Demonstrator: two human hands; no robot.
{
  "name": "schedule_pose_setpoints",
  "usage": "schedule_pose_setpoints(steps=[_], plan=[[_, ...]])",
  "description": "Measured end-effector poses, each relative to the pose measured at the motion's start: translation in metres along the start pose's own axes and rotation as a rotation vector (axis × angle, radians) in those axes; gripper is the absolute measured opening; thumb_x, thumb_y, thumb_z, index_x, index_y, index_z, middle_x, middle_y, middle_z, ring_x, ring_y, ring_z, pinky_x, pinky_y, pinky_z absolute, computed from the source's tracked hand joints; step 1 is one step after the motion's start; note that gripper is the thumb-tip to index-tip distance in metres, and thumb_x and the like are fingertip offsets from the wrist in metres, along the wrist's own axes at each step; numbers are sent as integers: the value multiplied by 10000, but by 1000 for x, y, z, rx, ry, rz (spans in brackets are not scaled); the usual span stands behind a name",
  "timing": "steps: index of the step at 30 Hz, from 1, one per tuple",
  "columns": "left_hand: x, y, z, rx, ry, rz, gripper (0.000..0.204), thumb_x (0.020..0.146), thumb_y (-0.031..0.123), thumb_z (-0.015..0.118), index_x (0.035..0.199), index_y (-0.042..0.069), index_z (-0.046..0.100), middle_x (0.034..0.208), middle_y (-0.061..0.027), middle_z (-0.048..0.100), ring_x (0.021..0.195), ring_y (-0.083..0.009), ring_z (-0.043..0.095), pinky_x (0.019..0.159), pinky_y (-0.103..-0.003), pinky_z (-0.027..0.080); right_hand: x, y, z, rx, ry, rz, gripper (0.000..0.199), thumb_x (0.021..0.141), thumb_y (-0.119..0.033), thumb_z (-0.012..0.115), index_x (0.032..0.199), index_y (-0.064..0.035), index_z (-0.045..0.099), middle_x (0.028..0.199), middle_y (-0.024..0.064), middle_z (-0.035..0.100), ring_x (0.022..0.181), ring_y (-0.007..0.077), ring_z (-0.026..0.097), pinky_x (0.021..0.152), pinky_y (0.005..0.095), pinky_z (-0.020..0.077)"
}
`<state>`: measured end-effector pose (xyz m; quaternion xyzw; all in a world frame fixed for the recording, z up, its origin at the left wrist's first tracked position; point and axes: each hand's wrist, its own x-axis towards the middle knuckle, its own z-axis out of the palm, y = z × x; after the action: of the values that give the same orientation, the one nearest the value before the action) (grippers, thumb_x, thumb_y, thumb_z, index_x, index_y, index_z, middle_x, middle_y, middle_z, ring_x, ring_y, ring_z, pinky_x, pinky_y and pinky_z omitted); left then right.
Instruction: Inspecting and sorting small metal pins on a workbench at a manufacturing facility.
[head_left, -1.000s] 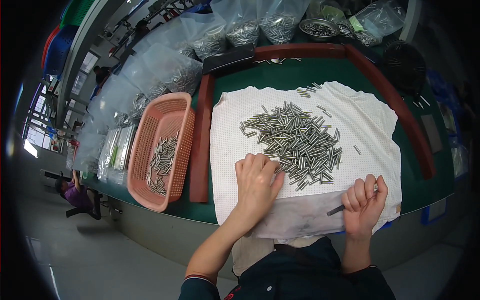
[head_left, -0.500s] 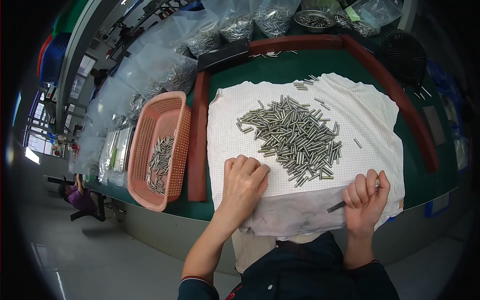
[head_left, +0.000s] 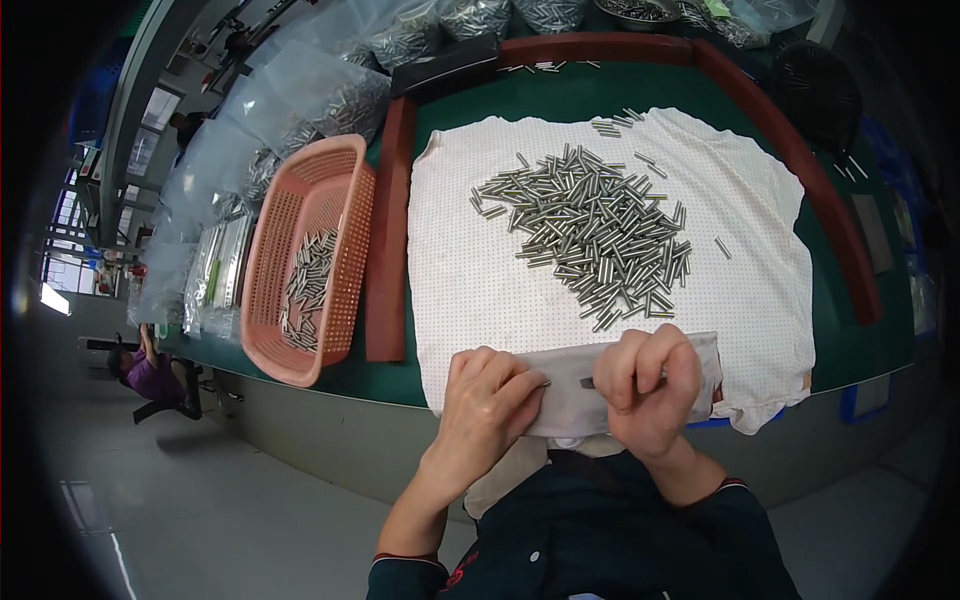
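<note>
A heap of short metal pins (head_left: 590, 230) lies on a white dotted cloth (head_left: 480, 290) spread over the green table. My left hand (head_left: 490, 400) is at the cloth's front edge, its fingers pinched on a small metal pin (head_left: 545, 382). Just to its right, my right hand (head_left: 650, 385) is closed around a thin dark tool (head_left: 590, 382) whose tip points toward the left hand. The two hands nearly meet over the folded front hem of the cloth. A pink plastic basket (head_left: 345, 180) with several pins in it stands to the left of the cloth.
A red-brown raised rim (head_left: 385, 250) runs between basket and cloth and around the table's back and right. Clear plastic bags of pins (head_left: 300, 90) crowd the back left. A black fan (head_left: 820, 85) stands at the back right. Another person (head_left: 145, 370) sits far left.
My left hand has pulled back from beside the heap to the cloth's front edge and closed its fingers. My right hand has moved left with the tool to meet it.
</note>
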<state>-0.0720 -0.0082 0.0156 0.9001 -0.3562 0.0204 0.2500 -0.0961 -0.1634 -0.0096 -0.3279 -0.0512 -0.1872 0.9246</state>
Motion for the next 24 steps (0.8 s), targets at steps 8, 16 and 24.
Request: schedule_pose_setpoints(steps=[8,16,24], plan=[[-2,-1,0,0,8,-4,172,640,18,642,801,49,589,750,-34,514,699,-203,474,656,-311,349,5,18,13,-90,17,83,344,930,-291,264,660,-86,323,484,-2,283,412,73,200,417,236,216],[-2,-1,-1,4,9,-6,195,627,10,645,810,50,590,747,-29,519,692,-200,475,652,-307,346,7,20,12,-46,4,151,372,927,-324,263,634,-102,317,483,-14,279,410,76,186,424,235,202],[-2,-6,1,-7,-6,1,198,610,-7,629,797,47,597,754,-33,525,683,-202,471,634,-310,355,7,23,12,-62,2,154,378,931,-335,261,639,-102,315,482,-17,280,408,75,184,421,239,202]])
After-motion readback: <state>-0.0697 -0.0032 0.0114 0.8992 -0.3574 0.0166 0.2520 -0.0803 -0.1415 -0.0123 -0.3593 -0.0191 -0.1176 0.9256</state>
